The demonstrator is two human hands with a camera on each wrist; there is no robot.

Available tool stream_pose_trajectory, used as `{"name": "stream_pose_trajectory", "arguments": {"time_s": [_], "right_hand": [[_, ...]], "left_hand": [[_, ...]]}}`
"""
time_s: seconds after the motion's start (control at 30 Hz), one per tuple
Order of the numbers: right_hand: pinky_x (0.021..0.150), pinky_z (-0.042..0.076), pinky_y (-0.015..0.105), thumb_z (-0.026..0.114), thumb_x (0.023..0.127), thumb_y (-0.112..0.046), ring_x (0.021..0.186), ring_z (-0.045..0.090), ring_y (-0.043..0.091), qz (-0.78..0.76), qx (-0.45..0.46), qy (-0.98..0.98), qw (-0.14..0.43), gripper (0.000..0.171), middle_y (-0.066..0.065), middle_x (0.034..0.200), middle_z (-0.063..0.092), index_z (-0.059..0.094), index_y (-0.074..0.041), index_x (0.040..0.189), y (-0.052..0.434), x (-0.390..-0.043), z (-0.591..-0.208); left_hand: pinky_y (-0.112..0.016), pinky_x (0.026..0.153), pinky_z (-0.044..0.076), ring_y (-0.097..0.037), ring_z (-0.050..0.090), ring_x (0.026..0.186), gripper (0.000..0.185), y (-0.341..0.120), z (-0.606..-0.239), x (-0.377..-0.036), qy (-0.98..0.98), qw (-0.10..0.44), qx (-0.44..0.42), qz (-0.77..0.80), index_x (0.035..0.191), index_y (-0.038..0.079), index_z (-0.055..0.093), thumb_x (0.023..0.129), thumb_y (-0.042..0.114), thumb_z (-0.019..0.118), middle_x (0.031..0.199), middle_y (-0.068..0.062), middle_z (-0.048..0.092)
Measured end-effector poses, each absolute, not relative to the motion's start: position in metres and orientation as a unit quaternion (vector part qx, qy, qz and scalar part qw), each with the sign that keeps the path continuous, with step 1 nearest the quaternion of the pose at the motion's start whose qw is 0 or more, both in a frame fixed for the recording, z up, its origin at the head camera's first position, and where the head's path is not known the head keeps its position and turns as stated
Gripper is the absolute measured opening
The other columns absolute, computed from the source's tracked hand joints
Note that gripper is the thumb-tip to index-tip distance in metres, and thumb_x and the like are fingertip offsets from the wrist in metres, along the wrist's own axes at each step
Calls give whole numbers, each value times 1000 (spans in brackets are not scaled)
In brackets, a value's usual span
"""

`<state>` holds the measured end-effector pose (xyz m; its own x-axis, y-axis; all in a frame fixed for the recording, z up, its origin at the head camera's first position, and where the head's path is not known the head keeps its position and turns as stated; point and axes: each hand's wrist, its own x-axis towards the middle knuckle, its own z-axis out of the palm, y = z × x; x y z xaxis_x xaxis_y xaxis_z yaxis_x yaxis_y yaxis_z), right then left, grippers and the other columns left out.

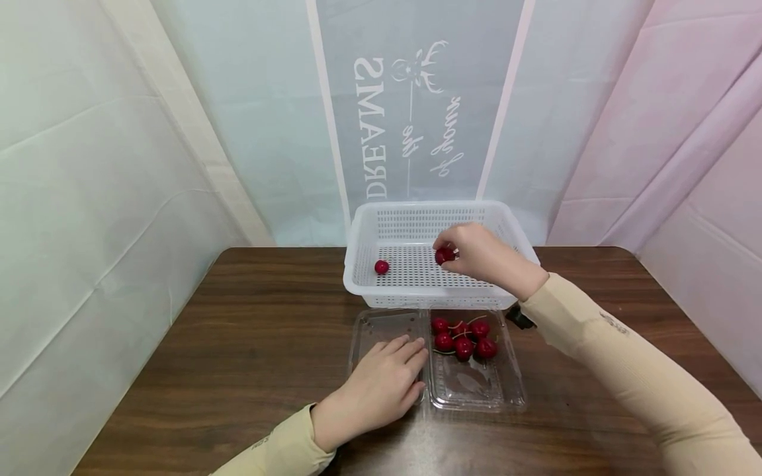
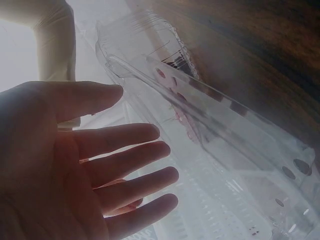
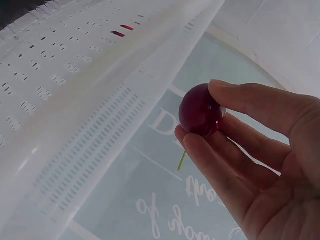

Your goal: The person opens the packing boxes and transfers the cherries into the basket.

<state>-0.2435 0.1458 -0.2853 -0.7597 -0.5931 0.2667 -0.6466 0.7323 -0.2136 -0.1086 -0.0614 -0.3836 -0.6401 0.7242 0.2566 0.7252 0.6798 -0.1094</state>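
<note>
Red cherry [image 1: 444,256] pinched in the right hand [image 1: 476,254], held over the white basket [image 1: 417,291] at frame centre; left hand [image 1: 381,387] lies flat and relaxed on the clear clamshell lid [image 1: 383,327], steadying it. More cherries [image 1: 463,338] wait in its tray.

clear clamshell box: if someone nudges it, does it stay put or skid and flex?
The clamshell box is thin clear plastic, so it probably flexes and skids. Few cherries weigh it down. The left hand lies flat on its open lid, likely steadying it.
</note>
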Motion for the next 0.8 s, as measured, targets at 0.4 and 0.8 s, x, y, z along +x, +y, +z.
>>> {"name": "stream_pose_trajectory", "arguments": {"time_s": [0.4,0.8], "right_hand": [[71,56,37,74,76,-4,84,70,25,175,311,-933,54,20,13,93,71,71,-1,96,141,-258,-281],[75,55,36,73,78,-8,85,69,20,174,299,-938,29,18,8,92,71,72,-6,96,132,-272,-280]], "left_hand": [[-36,92,48,-23,56,120,41,-62,-384,-109,-906,139,-400,4,122,11,62,90,35,60,130,-5,60],[-36,92,48,-23,56,120,41,-63,-384,-109,-907,139,-399,3,122,10,63,89,35,61,129,-6,60]]}}
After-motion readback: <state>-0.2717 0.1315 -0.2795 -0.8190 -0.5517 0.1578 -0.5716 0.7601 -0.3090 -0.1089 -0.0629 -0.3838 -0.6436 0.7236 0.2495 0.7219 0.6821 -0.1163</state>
